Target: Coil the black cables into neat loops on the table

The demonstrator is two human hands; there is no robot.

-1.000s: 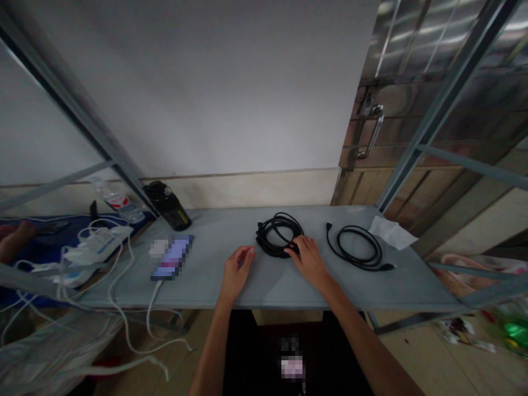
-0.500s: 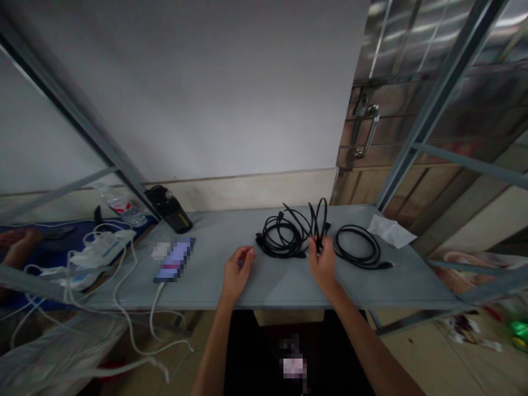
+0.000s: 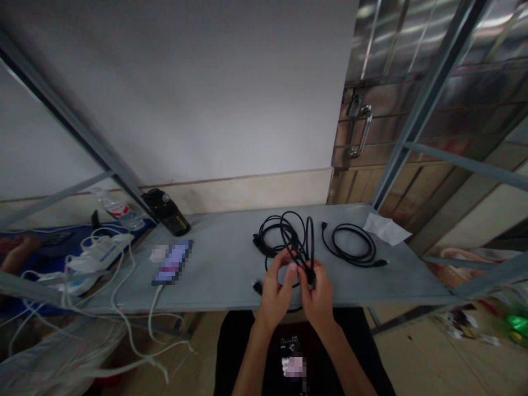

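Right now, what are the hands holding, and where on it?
A black cable. The right hand grips its gathered loops at their near end; the left hand pinches a strand beside it.

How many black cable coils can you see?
2: a tangled coil held by the left hand and right hand above the table, and a flat coil lying to its right. The tangle may hide more.

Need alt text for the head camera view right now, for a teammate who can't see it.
The left hand and right hand grip a tangled black cable above the near edge of a grey table. A second coiled cable lies to the right near a white paper; a phone lies to the left.
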